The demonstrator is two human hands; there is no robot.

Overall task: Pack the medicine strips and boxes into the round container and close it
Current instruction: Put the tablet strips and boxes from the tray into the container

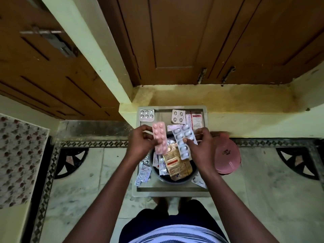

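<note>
Square grey bench (171, 192) carries everything; the round dark container (172, 179) sits at its centre, open, part-filled with foil strips and a brown-orange sachet (176, 163). Round pink lid (227, 154) lies just right of the container, off the bench edge. Red-and-white medicine box (196, 119) behind the container. Left hand (139, 144), fingers pinched on a pink blister strip (159, 137) above the container. Right hand (199, 146), fingers gripping a silver blister strip (182, 141), likewise over the container.
</note>
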